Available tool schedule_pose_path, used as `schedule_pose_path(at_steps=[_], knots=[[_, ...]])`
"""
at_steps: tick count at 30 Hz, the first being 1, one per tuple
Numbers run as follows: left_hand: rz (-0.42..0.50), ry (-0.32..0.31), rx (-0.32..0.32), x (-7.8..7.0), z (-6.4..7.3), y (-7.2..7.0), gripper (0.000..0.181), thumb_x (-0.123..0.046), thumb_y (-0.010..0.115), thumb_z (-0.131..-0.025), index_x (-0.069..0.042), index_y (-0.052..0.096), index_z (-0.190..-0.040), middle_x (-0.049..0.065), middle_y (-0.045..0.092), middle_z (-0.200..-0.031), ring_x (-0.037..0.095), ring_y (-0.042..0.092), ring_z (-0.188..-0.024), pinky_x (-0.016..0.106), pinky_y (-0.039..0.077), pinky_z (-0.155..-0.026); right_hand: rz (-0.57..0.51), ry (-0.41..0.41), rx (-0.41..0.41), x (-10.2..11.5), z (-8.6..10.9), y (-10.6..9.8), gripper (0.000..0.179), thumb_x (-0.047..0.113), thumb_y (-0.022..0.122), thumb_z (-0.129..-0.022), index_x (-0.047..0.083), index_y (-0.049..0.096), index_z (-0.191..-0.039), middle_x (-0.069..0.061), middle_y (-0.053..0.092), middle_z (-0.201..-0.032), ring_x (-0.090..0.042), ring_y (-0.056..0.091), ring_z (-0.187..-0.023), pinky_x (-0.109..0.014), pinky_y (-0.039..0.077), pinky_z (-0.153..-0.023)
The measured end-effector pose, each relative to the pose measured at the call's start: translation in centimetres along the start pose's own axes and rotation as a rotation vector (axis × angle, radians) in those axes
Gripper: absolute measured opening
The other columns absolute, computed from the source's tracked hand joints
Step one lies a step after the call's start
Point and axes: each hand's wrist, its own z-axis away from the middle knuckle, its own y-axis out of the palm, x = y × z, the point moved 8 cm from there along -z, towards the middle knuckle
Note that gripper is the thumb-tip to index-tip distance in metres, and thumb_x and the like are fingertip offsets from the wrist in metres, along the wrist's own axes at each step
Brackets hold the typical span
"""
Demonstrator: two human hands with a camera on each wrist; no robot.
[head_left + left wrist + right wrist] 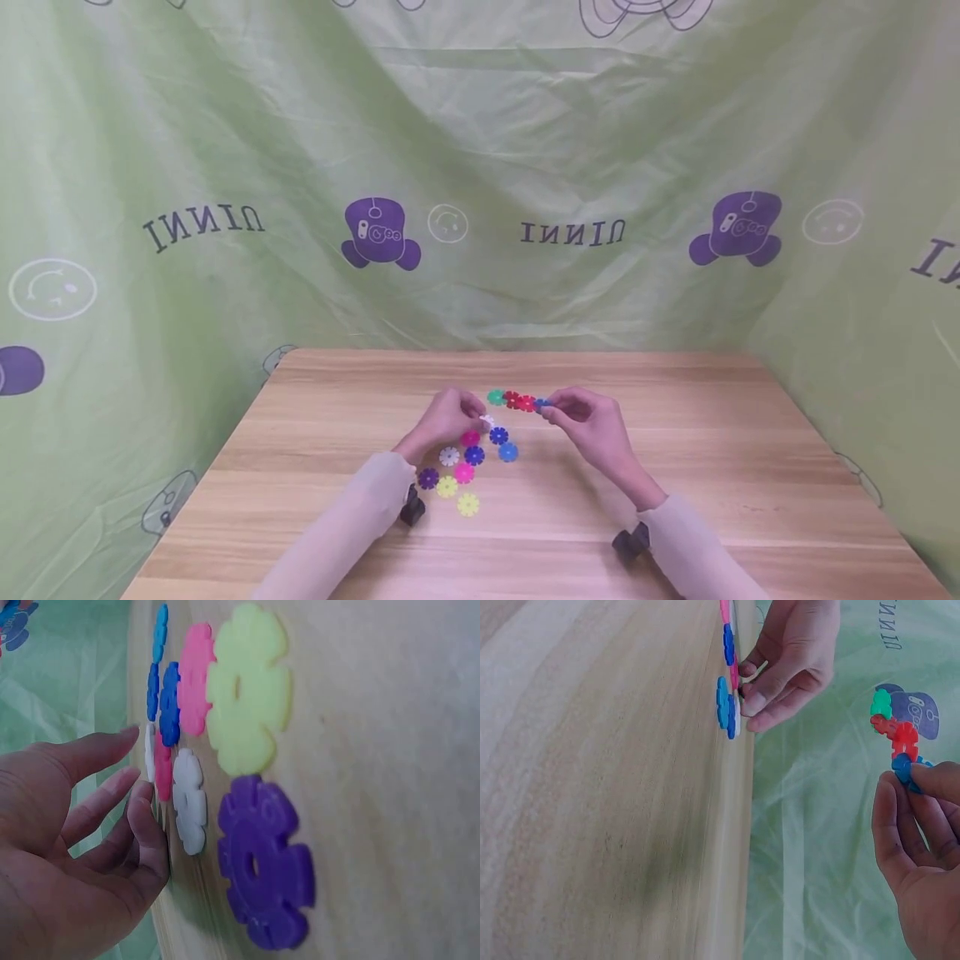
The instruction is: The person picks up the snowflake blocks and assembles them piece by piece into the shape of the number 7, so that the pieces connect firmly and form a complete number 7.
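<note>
My right hand point(592, 425) pinches the blue end of a short chain of interlocked plastic snowflake discs. Red discs point(905, 739) follow the blue disc point(902, 768), and a green disc point(882, 703) forms the far end. The chain is held above the table. My left hand point(82, 825) is down at a white notched disc point(149, 752) on the table, with a gap between thumb and fingertips. Beside it lie a dark blue disc point(498, 436) and a magenta disc point(470, 438).
Nearer me on the wooden table point(712, 467) lie more loose discs: a second white disc point(449, 456), a purple disc point(428, 478), a pink disc point(464, 473), a light blue disc point(508, 452) and yellow discs point(468, 504). A green printed curtain point(480, 292) hangs behind.
</note>
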Motion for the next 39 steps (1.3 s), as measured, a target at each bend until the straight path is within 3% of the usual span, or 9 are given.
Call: schedule_pose_path(at_steps=[13, 25, 31, 39], knots=[[-0.047, 0.012, 0.012, 0.2, -0.5, 0.2, 0.024, -0.013, 0.087, -0.083, -0.005, 0.079, -0.104, 0.007, 0.077, -0.096, 0.017, 0.066, -0.084, 0.031, 0.057, -0.079, -0.017, 0.015, 0.012, -0.2, -0.1, 0.2, 0.016, 0.012, 0.081, -0.092, 0.007, 0.077, -0.106, -0.012, 0.08, -0.1, -0.011, 0.077, -0.084, -0.016, 0.061, -0.081], [-0.06, -0.026, 0.041, -0.1, -0.4, 0.4, 0.026, -0.009, 0.086, -0.083, -0.001, 0.076, -0.106, 0.009, 0.073, -0.097, 0.019, 0.065, -0.086, 0.036, 0.061, -0.085, -0.014, 0.064, 0.023, -0.9, 0.1, 0.4, 0.017, 0.013, 0.081, -0.092, 0.007, 0.076, -0.107, -0.012, 0.08, -0.101, -0.012, 0.077, -0.086, -0.017, 0.062, -0.082], [-0.127, -0.031, 0.078, -0.3, -0.3, 0.6, 0.009, -0.008, 0.081, -0.089, -0.003, 0.077, -0.095, 0.007, 0.072, -0.088, 0.018, 0.063, -0.079, 0.032, 0.058, -0.078, -0.014, 0.079, 0.03, -1.2, 0.2, 0.4, 0.017, 0.014, 0.08, -0.093, 0.007, 0.076, -0.108, -0.012, 0.08, -0.103, -0.012, 0.077, -0.087, -0.018, 0.062, -0.083], [-0.128, -0.031, 0.028, -0.1, -0.3, 0.3, 0.03, -0.013, 0.086, -0.086, -0.003, 0.07, -0.109, 0.009, 0.071, -0.099, 0.02, 0.065, -0.089, 0.041, 0.06, -0.089, -0.035, 0.102, 0.037, -1.6, 0.2, 0.4, 0.019, 0.015, 0.081, -0.092, 0.006, 0.075, -0.108, -0.013, 0.08, -0.103, -0.014, 0.078, -0.088, -0.019, 0.062, -0.083]])
